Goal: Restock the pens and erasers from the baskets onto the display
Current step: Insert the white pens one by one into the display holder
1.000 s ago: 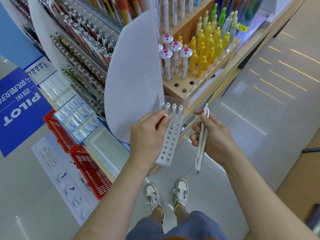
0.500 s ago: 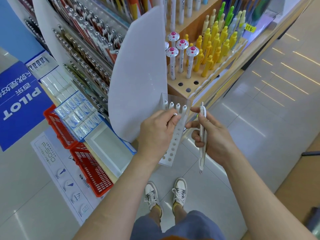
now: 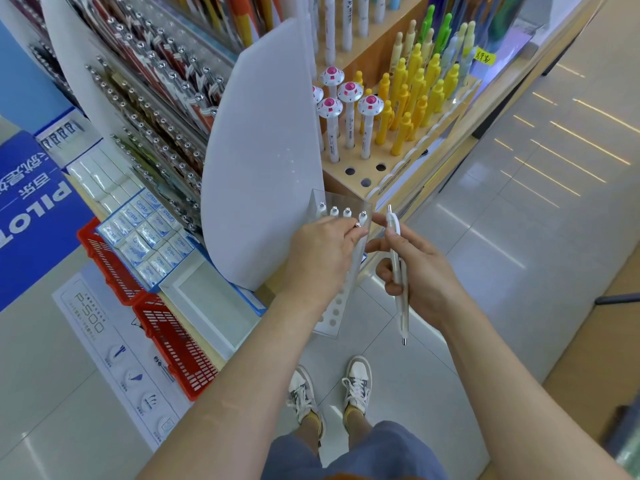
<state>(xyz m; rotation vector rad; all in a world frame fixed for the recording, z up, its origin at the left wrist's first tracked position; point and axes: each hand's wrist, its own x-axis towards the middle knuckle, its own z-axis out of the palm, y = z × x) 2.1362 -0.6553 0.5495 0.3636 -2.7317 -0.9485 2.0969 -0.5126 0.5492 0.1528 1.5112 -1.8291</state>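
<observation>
Pen [image 3: 398,271] sat gripped in my right hand [image 3: 424,275], tip down, just right of my left hand [image 3: 322,258], whose fingers curled round the clear rack [image 3: 337,308]; display [image 3: 365,170] just beyond both.

The wooden display shelf [image 3: 535,60] is carrying a drilled pen block [image 3: 367,173] at one o'clock, with yellow pens [image 3: 408,98] and mushroom-capped pens [image 3: 348,109] standing in its holes. At nine o'clock boxed erasers [image 3: 149,237] are lying in rows, a white tray [image 3: 214,301] sitting just beside them.
</observation>
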